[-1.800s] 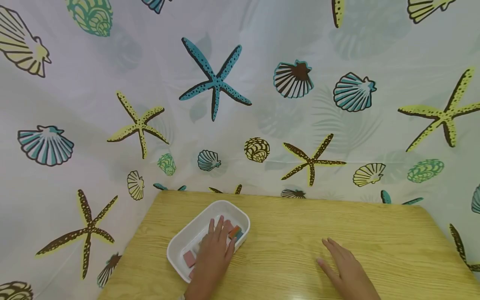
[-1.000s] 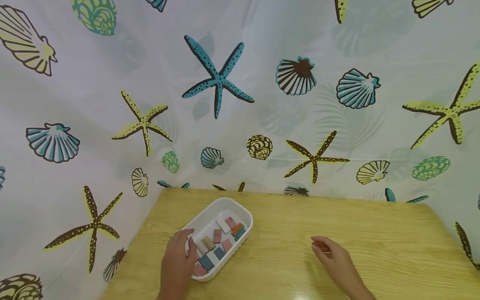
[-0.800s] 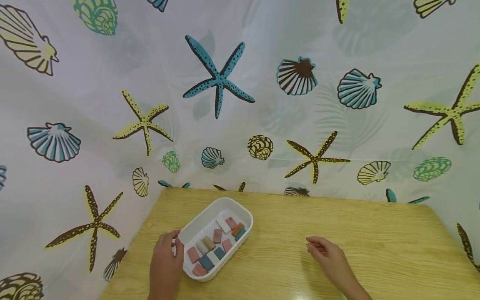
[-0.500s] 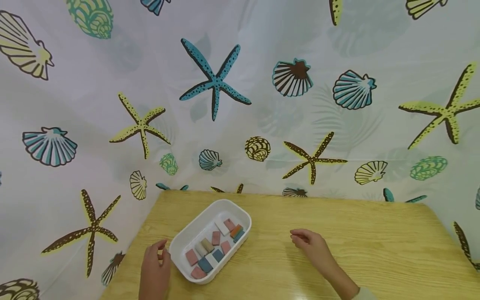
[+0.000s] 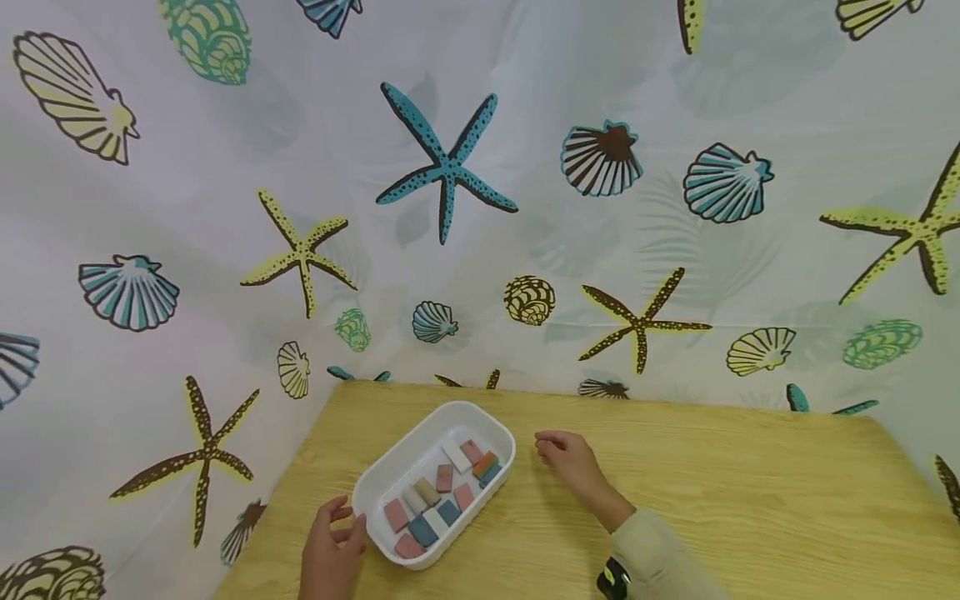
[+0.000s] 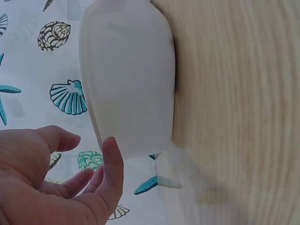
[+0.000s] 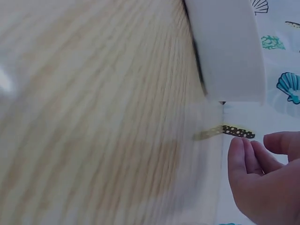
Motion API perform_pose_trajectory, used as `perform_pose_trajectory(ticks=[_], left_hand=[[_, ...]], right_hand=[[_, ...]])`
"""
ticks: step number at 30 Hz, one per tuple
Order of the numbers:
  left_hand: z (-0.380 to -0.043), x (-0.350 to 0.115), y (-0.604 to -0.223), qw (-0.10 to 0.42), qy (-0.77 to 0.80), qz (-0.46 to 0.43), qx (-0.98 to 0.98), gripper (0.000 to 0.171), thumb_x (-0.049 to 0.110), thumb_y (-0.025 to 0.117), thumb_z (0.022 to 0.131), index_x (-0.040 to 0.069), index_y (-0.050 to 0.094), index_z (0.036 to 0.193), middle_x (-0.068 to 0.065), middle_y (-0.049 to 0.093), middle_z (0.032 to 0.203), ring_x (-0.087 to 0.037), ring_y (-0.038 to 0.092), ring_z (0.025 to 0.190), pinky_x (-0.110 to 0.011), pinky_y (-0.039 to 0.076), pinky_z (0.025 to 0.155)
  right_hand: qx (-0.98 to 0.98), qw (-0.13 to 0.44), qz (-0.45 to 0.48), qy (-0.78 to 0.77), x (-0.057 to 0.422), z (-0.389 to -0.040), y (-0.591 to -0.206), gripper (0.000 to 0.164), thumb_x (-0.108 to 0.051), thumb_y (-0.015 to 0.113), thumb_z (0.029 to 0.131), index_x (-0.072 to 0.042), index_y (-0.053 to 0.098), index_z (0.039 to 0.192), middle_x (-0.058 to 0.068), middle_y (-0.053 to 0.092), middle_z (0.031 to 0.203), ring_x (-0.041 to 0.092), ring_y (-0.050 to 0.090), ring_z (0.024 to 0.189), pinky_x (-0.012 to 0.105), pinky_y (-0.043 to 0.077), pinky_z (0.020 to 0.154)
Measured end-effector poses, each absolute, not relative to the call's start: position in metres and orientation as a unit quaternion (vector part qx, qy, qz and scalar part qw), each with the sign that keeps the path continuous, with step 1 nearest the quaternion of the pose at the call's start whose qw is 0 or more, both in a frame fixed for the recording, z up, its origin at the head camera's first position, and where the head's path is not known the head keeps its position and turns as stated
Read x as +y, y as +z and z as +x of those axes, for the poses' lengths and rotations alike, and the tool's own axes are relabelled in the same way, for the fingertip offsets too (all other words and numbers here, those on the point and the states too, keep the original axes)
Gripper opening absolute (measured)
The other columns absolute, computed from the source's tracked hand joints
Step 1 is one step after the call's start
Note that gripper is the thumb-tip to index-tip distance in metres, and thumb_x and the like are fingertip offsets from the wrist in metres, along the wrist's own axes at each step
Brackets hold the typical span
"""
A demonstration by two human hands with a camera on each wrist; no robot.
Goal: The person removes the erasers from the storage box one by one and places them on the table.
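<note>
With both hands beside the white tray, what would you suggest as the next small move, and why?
I would probably bring the right hand leftward to the right side of the white tray. Table shows between them, while the left hand is close beside its left side; hands at both sides should steady it better.

No text, label, brand or number could be read: none on the white tub [image 5: 397, 468] near the left edge of the surface [image 5: 720, 483], the small blocks [image 5: 444, 478] inside it, or the patterned cloth [image 5: 525, 204] beyond the far edge. A yellow-green marking on the black device [image 5: 612, 579] was too small to make out.
</note>
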State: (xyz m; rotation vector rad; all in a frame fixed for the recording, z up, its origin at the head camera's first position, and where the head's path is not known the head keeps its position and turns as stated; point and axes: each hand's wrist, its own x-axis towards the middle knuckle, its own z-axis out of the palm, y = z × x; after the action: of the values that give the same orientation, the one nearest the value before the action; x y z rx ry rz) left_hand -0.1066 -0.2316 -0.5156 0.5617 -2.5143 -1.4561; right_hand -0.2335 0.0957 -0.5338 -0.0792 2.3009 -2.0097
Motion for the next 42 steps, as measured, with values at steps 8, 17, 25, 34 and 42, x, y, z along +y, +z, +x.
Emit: perform_pose_trajectory(ticks=[8, 17, 25, 34, 42], left_hand=[[-0.106, -0.236, -0.521, 0.083, -0.507, 0.198, -0.835, 0.044, 0.015, 0.056, 0.092, -0.001, 0.041, 0.130, -0.021, 0.049, 0.119, -0.022, 0.062, 0.082, -0.026, 0.051, 0.062], [-0.119, -0.249, -0.524, 0.077, -0.527, 0.179, -0.827, 0.039, 0.014, 0.055, 0.093, -0.002, 0.047, 0.127, -0.020, 0.051, 0.116, -0.020, 0.062, 0.083, -0.026, 0.051, 0.066], [-0.127, -0.252, -0.527, 0.076, -0.552, 0.168, -0.813, 0.035, 0.006, 0.059, 0.089, -0.006, 0.052, 0.121, -0.023, 0.053, 0.115, -0.025, 0.063, 0.089, -0.025, 0.051, 0.069], [-0.137, -0.252, -0.528, 0.078, -0.594, 0.137, -0.789, 0.034, 0.000, 0.058, 0.089, -0.011, 0.052, 0.121, -0.026, 0.054, 0.115, -0.029, 0.062, 0.090, -0.023, 0.050, 0.071], [-0.145, -0.246, -0.528, 0.058, -0.588, 0.112, -0.799, 0.035, -0.001, 0.056, 0.089, -0.010, 0.051, 0.123, -0.024, 0.053, 0.116, -0.029, 0.063, 0.089, -0.024, 0.051, 0.070]], right_hand=[[0.724, 0.077, -0.014, -0.685, 0.078, -0.255, -0.539, 0.034, -0.015, 0.051, 0.095, 0.011, 0.056, 0.117, 0.026, 0.059, 0.112, 0.032, 0.059, 0.100, 0.036, 0.049, 0.082], [0.734, 0.095, -0.066, -0.669, 0.063, -0.265, -0.529, 0.030, -0.012, 0.055, 0.093, 0.010, 0.058, 0.113, 0.017, 0.062, 0.106, 0.022, 0.063, 0.091, 0.035, 0.050, 0.078], [0.753, 0.143, -0.073, -0.639, 0.064, -0.268, -0.525, 0.022, -0.004, 0.054, 0.092, 0.004, 0.062, 0.110, 0.014, 0.062, 0.108, 0.022, 0.061, 0.094, 0.034, 0.049, 0.079], [0.759, 0.169, -0.074, -0.624, 0.078, -0.268, -0.525, 0.023, -0.006, 0.054, 0.092, 0.003, 0.060, 0.113, 0.012, 0.061, 0.109, 0.023, 0.060, 0.096, 0.035, 0.049, 0.081], [0.759, 0.167, -0.092, -0.622, 0.097, -0.247, -0.526, 0.028, -0.006, 0.052, 0.094, 0.005, 0.057, 0.118, 0.014, 0.060, 0.111, 0.023, 0.058, 0.097, 0.036, 0.049, 0.081]])
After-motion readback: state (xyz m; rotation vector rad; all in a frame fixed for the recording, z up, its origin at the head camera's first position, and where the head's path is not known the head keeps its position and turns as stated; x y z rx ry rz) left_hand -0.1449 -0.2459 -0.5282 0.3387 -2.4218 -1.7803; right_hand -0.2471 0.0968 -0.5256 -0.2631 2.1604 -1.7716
